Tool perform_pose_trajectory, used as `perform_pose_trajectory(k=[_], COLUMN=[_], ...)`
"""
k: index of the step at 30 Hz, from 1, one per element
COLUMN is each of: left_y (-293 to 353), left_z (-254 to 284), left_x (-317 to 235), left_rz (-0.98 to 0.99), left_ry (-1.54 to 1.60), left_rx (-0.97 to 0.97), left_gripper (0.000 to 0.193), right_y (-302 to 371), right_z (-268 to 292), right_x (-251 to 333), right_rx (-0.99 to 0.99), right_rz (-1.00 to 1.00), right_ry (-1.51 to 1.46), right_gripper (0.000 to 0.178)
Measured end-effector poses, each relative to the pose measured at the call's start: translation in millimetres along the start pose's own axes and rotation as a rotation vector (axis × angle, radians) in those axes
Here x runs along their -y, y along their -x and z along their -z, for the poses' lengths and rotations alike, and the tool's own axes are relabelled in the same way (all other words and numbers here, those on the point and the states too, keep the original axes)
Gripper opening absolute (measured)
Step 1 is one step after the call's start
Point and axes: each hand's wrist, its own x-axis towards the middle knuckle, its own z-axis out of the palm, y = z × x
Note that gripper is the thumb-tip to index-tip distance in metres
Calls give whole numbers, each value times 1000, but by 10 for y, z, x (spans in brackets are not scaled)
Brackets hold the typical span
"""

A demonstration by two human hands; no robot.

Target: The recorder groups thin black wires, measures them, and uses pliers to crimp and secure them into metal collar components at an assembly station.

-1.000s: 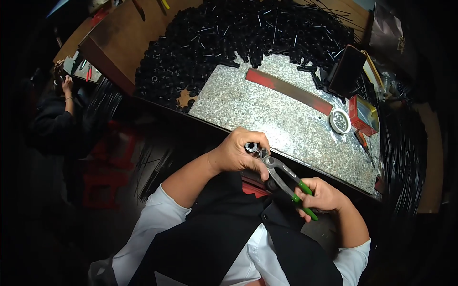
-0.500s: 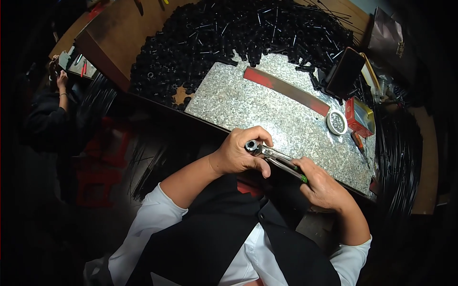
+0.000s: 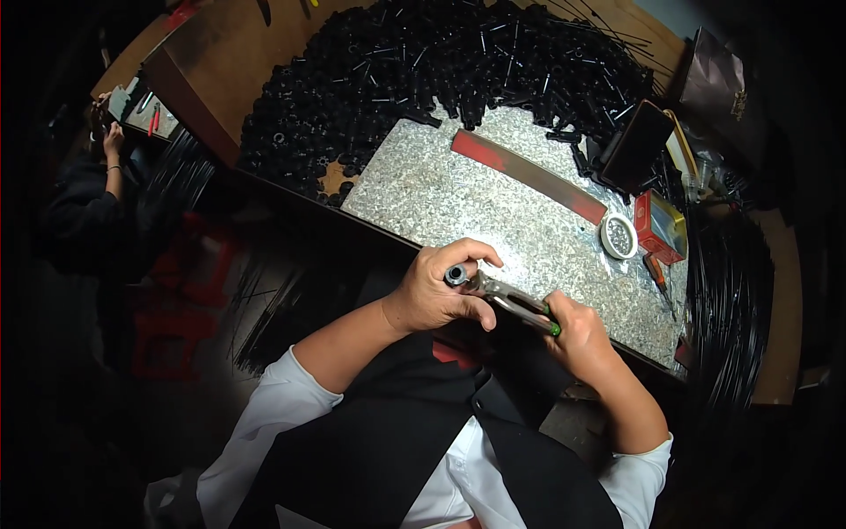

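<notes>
My left hand [image 3: 432, 286] is wrapped round a small dark tubular part whose round, hollow end [image 3: 455, 275] faces up, its thumb and forefinger curving toward the right. My right hand [image 3: 579, 335] grips the green-tipped handles of metal locking pliers [image 3: 515, 298]. The jaws of the pliers reach the tubular part beside my left fingers; their exact bite is partly hidden. Both hands are held at the near edge of a speckled stone slab [image 3: 423, 189].
A large heap of black parts [image 3: 352, 88] covers the back. A red-brown strip [image 3: 529, 176], white bowl of small bits [image 3: 619, 236], red box [image 3: 659, 227], screwdriver [image 3: 656, 271] and phone [image 3: 636, 145] lie to the right. Another person's hand [image 3: 113, 141] is far left.
My right hand and the pliers' handles have shifted slightly left, and the handles look turned. The tubular part has moved a little left and tilted. My left hand keeps nearly the same pose.
</notes>
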Motion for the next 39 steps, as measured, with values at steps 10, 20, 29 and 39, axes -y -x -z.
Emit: perform_pose_trajectory(k=[10, 20, 29, 39], left_y=[79, 78, 73, 53], left_z=[8, -60, -64, -89], left_x=[-83, -192, -185, -193], left_rz=[41, 9, 29, 14], left_ry=[-43, -17, -59, -62], left_rx=[-22, -10, 3, 15], left_gripper=[97, 103, 106, 104], right_y=[-190, -555, -571, -524], right_z=[687, 707, 735, 768], right_x=[-734, -1137, -1047, -1034], right_rx=[-511, -247, -242, -325], right_rz=[-74, -173, -224, -282], right_ry=[552, 695, 621, 565], right_gripper=[15, 16, 15, 17])
